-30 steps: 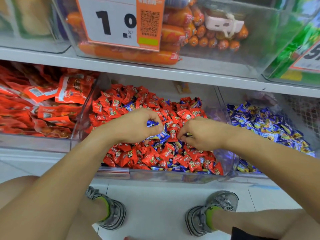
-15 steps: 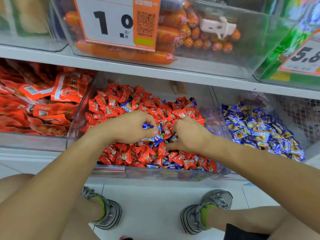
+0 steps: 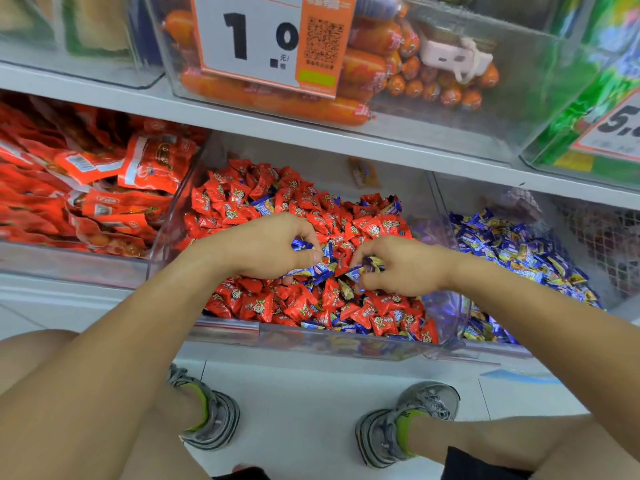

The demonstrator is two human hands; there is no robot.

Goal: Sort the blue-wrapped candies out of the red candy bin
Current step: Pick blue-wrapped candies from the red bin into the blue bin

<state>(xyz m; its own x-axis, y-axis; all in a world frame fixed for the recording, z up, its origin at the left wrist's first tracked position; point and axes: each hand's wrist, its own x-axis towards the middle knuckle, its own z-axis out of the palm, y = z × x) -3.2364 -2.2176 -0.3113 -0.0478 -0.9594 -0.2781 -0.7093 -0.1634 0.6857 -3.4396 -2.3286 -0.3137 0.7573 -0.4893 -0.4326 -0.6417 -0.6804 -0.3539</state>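
Observation:
A clear plastic bin (image 3: 311,336) on the lower shelf holds a heap of red-wrapped candies (image 3: 263,303) with blue-wrapped candies (image 3: 393,206) mixed in. My left hand (image 3: 263,245) hovers over the middle of the heap, its fingers curled round several blue-wrapped candies that poke out under the fingertips. My right hand (image 3: 401,265) is just to its right and pinches a blue-wrapped candy (image 3: 370,264) between thumb and fingers. More blue wrappers lie along the bin's front edge.
To the right stands a clear bin of blue candies (image 3: 519,251). On the left is a bin of red snack packs (image 3: 104,195). The shelf above carries sausages and a price sign (image 3: 263,39). My shoes (image 3: 408,420) rest on white floor tiles below.
My right hand has lifted a blue-wrapped candy out of the heap and now shows it pinched. My left hand stays over the middle with its blue candies.

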